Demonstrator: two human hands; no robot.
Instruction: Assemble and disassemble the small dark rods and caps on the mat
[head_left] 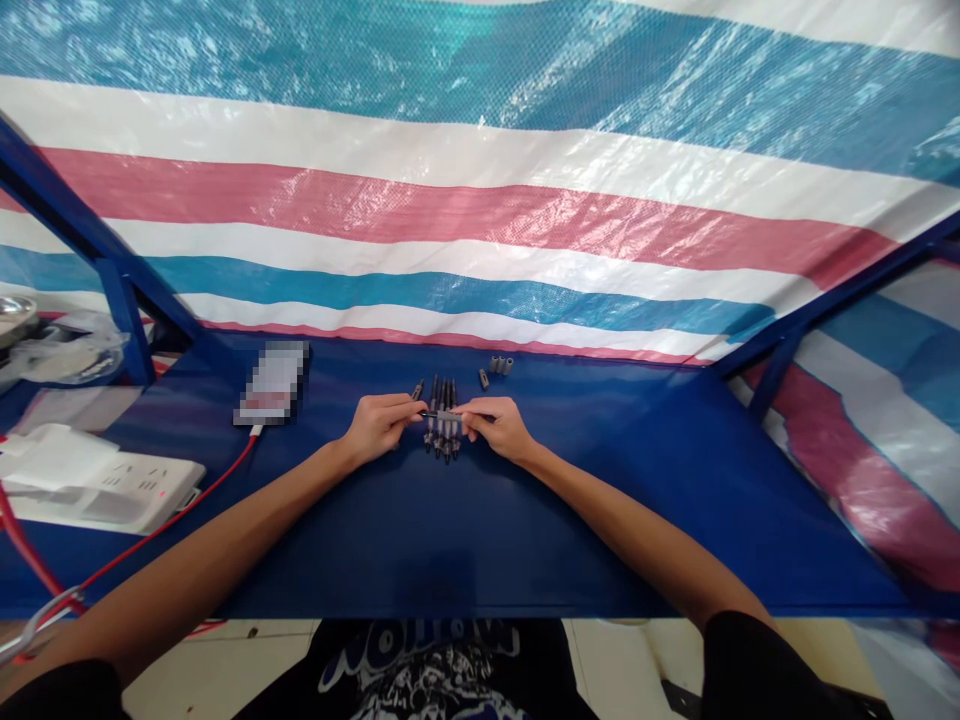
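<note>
A rod spans the gap from left hand to right hand, one end in each
Its long axis runs side to side, roughly along the table front edge and across the row of rods, which lie back to front; whether it touches them I cannot tell. It sits directly between both sets of fingertips, right of the left ones and left of the right ones, so neither hand is nearer. Left fingers pinch its dark end, right fingers its grey end, both closed down with little spread. Small grey tubes are apart from it, near the table's back edge
</note>
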